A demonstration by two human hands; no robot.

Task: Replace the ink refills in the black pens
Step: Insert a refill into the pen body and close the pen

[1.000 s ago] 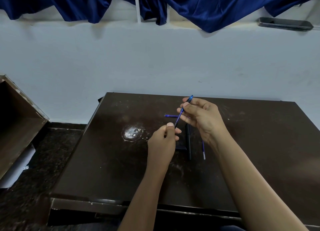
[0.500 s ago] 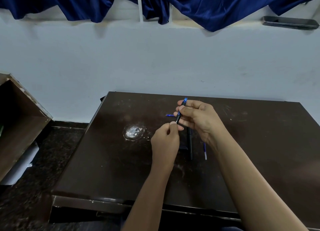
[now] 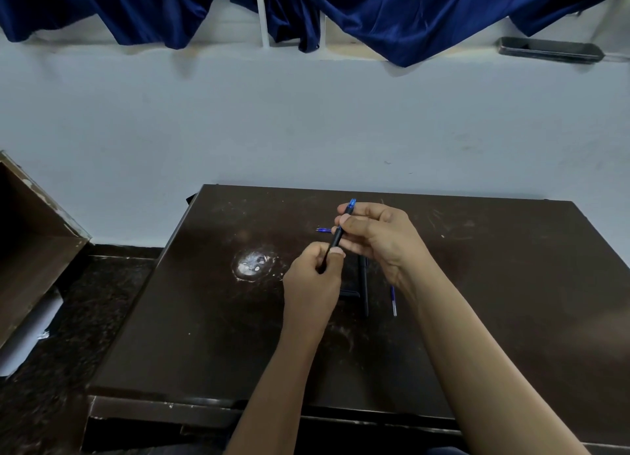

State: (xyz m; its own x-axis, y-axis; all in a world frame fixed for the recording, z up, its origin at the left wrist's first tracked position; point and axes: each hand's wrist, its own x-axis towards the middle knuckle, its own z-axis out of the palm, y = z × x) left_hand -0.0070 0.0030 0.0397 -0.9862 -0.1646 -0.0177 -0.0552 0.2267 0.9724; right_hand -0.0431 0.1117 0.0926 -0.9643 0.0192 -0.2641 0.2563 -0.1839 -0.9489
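Note:
Both hands hold one pen above the dark table [image 3: 494,284]. My left hand [image 3: 315,280] grips the lower end of the black pen barrel [image 3: 335,239]. My right hand [image 3: 378,236] pinches the upper part, where a blue refill end [image 3: 351,205] sticks out past the fingers. On the table under my hands lies another black pen [image 3: 364,287]. A loose blue refill [image 3: 393,299] lies to its right, partly hidden by my right wrist. Another blue refill [image 3: 323,229] shows just left of my right fingers.
A pale scuffed patch [image 3: 254,263] marks the table left of my hands. A brown wooden box [image 3: 30,250] stands open at the left, over a dark speckled floor. Blue curtains [image 3: 409,14] hang over the wall behind. A dark tray [image 3: 549,49] sits on the ledge at the upper right.
The blue refill has slid down into the black barrel; less blue shows between my hands than a second ago. Both hands stayed close together over the table.

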